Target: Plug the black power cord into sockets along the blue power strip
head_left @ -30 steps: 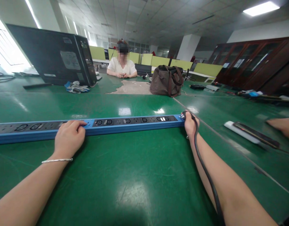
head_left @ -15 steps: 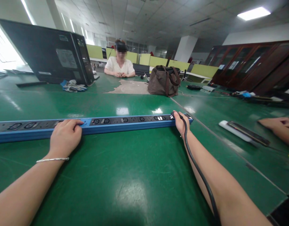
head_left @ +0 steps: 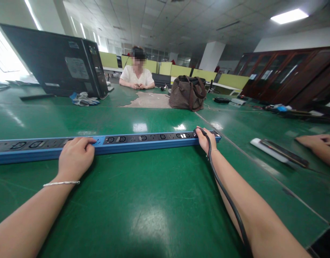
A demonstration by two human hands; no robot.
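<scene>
A long blue power strip (head_left: 154, 144) with black sockets lies across the green table (head_left: 143, 179). My left hand (head_left: 77, 156) rests on the strip left of its middle, fingers curled over the top and far edge. Near the strip's right end, my right hand (head_left: 205, 139) is closed on the black plug (head_left: 196, 132) of a cable, with the plug against the sockets. From there the black cable (head_left: 221, 184) runs back along my right forearm. Whether the plug is seated in a socket cannot be seen.
A black computer case (head_left: 60, 64) and gloves (head_left: 85, 99) are at the back left. A person (head_left: 137, 75) sits across the table, beside a brown bag (head_left: 187, 93). On the right are a white-and-black device (head_left: 279, 152) and another person's hands (head_left: 314, 140).
My right hand and the plug have shifted very slightly to the left along the strip. My left hand stays on the strip.
</scene>
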